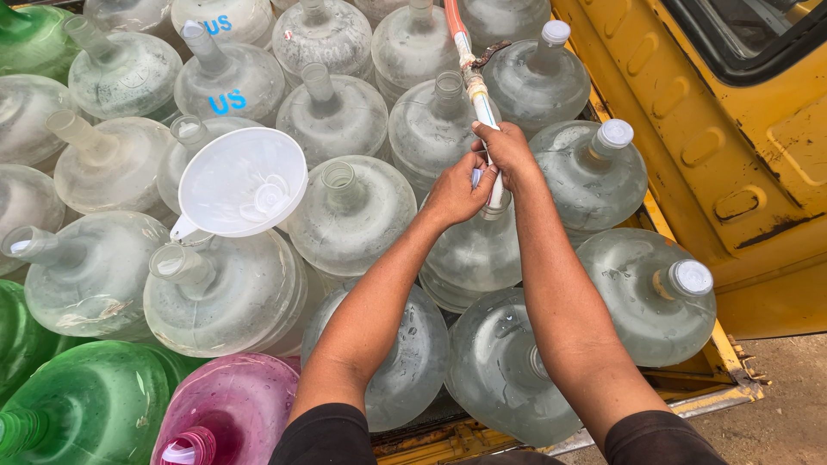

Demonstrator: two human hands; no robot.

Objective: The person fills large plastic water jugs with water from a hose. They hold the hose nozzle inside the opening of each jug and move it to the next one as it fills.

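Both hands met on a white hose nozzle (489, 146) over a clear water jug (472, 250). The right hand (508, 153) was closed around the nozzle from the far side; the left hand (455, 191) was curled against its lower end with a small bluish piece pinched at the fingertips, right at the mouth of that jug. The orange hose (451, 17) ran away toward the top of the view.

The likely trouble: if the nozzle tip sat off the narrow neck, water would run down over the jug's shoulder and onto its neighbours. The jugs stood crowded and touching, several leaning, so a hard push could tip one.

A white funnel (243, 181) rested in another jug's neck to the left. Three jugs (594, 168) on the right wore white caps. Green jugs (82, 400) and a pink one (233, 405) stood nearest. All sat on a yellow truck bed (732, 155), outdoors, with bare dirt ground (788, 405) at the lower right.
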